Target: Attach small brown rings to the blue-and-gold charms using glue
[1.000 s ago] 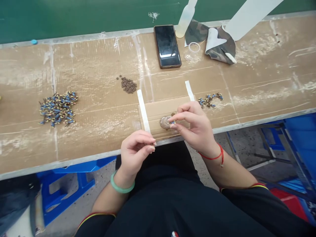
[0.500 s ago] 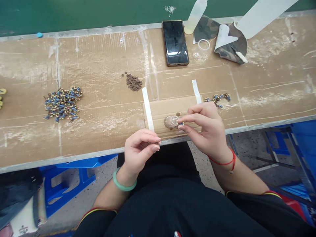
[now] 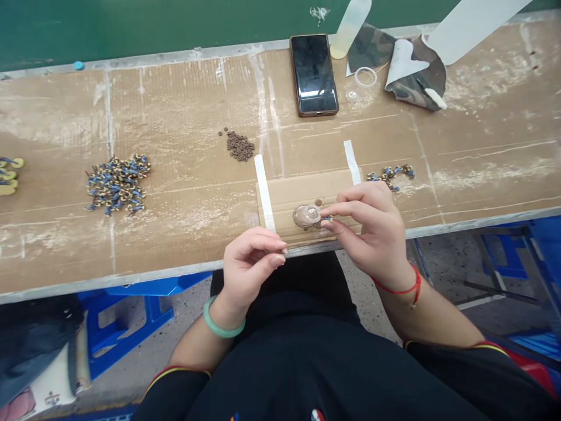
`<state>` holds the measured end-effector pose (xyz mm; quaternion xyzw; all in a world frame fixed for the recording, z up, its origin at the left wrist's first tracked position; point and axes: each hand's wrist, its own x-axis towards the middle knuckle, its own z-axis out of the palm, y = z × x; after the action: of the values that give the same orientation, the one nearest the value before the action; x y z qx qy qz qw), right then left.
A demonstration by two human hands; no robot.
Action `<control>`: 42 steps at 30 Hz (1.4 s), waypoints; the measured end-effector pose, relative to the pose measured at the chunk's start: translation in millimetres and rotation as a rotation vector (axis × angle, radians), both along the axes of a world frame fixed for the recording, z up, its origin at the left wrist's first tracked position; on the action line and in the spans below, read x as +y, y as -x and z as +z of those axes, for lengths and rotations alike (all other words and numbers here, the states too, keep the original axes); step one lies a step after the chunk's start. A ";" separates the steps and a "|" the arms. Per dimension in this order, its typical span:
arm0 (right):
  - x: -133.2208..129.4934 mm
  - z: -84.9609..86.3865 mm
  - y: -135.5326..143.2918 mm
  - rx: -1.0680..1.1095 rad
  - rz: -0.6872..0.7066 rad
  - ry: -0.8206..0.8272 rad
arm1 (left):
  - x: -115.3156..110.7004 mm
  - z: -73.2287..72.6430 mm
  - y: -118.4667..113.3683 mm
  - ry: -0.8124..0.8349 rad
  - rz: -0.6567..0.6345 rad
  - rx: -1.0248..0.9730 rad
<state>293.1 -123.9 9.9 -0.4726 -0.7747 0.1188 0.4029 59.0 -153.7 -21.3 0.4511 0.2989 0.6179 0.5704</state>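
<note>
My right hand (image 3: 370, 225) pinches a small blue and yellow piece (image 3: 328, 218) between thumb and forefinger, beside a small clear dish (image 3: 307, 216) on a cardboard pad (image 3: 307, 187). My left hand (image 3: 249, 263) is closed at the table's front edge, thumb against fingertips; what it pinches is too small to make out. A few blue and yellow figures (image 3: 390, 173) lie just beyond my right hand. Farther left are a heap of brown rings (image 3: 240, 146) and a larger heap of the blue and yellow figures (image 3: 116, 184).
A phone (image 3: 314, 75) lies toward the back, near a bottle (image 3: 350, 29), a clear ring (image 3: 365, 76) and camouflage cloth (image 3: 416, 76). White tape strips (image 3: 265, 196) flank the pad. Yellow pieces (image 3: 9, 175) sit at the far left edge. Blue stools (image 3: 127, 327) stand below the table.
My right hand has drawn slightly right with the small piece, showing more of the clear dish. My left hand keeps its pinch. The whole view has shifted a little.
</note>
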 end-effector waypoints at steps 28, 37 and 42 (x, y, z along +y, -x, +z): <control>-53.0 26.4 75.4 1.261 0.178 0.375 | -11.2 35.4 -44.0 -0.128 0.074 -0.056; -55.5 24.9 75.3 1.227 0.175 0.312 | -12.0 37.6 -44.2 -0.160 0.107 -0.006; -56.8 21.7 77.0 1.204 0.137 0.267 | -15.4 35.8 -47.2 -0.124 0.129 -0.008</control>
<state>216.2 -180.6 31.6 -0.3181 -0.4185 0.4862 0.6980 106.2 -169.1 14.5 0.4627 0.2862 0.6724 0.5019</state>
